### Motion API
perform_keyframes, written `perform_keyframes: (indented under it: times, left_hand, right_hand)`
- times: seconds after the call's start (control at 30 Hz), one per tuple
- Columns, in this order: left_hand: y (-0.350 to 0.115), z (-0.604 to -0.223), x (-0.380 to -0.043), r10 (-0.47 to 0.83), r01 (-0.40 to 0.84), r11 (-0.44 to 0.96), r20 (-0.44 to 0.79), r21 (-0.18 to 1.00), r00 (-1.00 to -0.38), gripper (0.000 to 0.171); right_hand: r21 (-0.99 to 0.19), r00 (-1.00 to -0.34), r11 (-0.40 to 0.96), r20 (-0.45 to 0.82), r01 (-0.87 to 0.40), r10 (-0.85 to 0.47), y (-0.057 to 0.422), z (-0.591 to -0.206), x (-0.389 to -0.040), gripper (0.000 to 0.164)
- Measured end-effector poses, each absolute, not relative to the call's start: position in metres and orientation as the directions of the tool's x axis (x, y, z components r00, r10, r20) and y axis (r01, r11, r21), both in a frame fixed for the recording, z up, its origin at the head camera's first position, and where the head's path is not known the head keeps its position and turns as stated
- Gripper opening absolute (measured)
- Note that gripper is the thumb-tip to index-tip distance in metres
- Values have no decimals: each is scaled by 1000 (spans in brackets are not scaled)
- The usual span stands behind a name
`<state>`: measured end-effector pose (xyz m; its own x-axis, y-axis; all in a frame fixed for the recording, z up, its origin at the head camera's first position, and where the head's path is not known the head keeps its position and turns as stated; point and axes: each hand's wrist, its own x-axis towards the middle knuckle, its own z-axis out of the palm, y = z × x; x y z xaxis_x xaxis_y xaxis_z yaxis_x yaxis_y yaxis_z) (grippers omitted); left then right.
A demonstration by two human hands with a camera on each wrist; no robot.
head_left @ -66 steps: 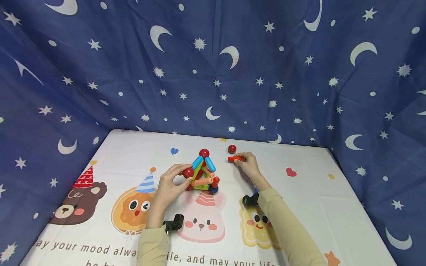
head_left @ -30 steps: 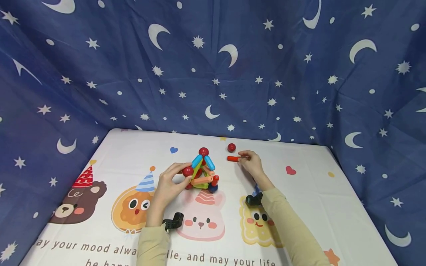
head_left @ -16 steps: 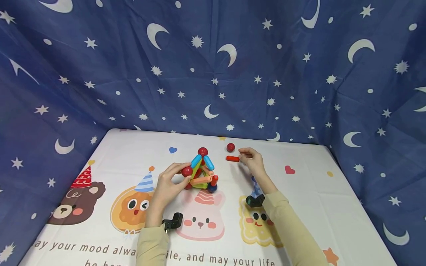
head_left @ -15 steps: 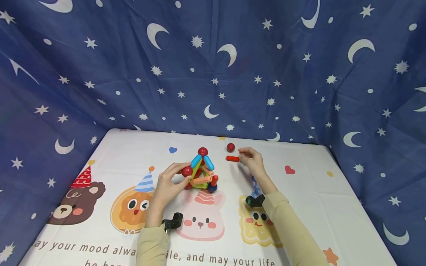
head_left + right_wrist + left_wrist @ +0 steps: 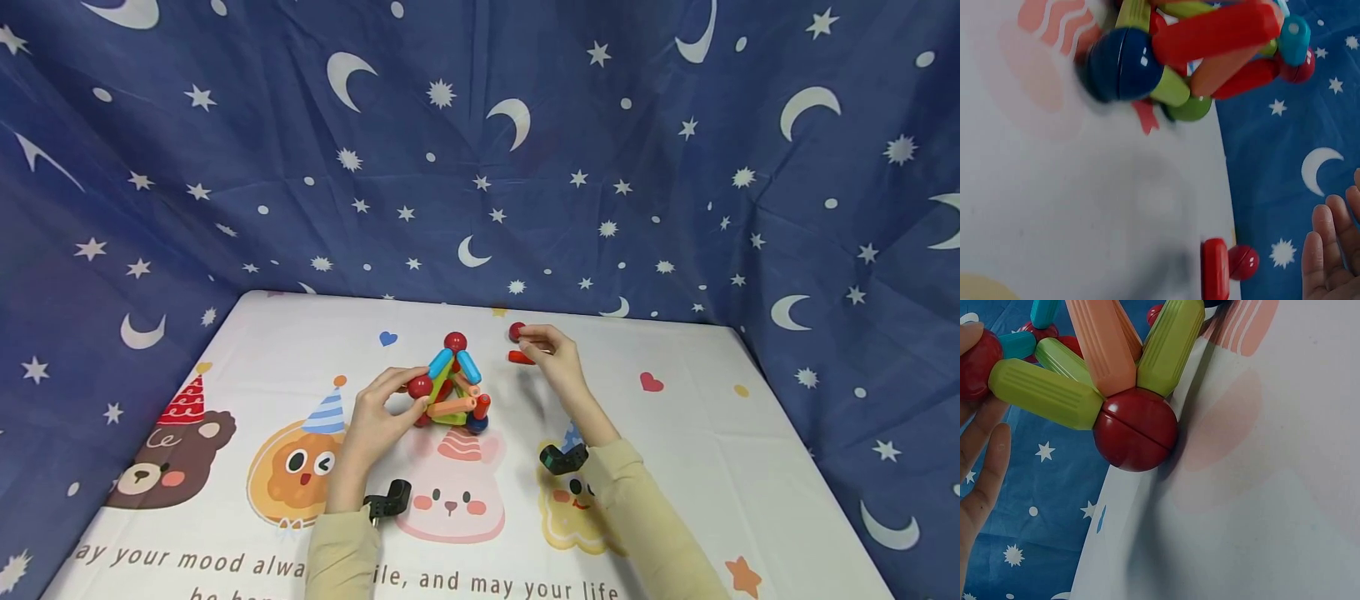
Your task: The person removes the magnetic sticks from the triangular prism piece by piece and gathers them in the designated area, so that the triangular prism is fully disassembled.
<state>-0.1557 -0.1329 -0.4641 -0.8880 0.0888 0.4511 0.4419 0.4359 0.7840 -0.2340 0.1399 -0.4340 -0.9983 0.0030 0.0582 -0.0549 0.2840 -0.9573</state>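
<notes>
My left hand (image 5: 381, 419) pinches the multicoloured plastic rod-and-ball frame (image 5: 452, 407) at twelve o'clock. My right hand (image 5: 561, 365), loosely extended, hovers near a red plastic rod (image 5: 519, 357) and glossy red ball (image 5: 515, 332) at the frame's two o'clock. White cartoon-printed cloth (image 5: 690, 433) lies below, blue star-patterned curtain (image 5: 420, 150) beyond.

Fingers (image 5: 1326, 228) at right edge, red rod (image 5: 1215, 269) beside red ball (image 5: 1243, 262), rod-and-ball structure (image 5: 1210, 37) above

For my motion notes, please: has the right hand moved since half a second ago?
Yes: in the head view, the right hand moved leftward, farther from the printed red heart.
</notes>
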Motion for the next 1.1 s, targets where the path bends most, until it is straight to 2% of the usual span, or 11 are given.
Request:
perform_keyframes:
  times: [0.5,0.7,1.1]
  left_hand:
    - [-134,-464,-155,82,434,416,443,799,-893,42]
    - [-134,-463,-155,80,442,414,452,796,-889,42]
    - [-133,-464,-157,87,462,406,470,788,-878,45]
  right_hand:
    - [-971,-984,201,101,-130,-150,93,-405,-199,32]
    - [-970,-976,197,109,-146,-187,78,-406,-193,33]
    - [-970,-983,222,67,-104,-169,61,-408,-194,38]
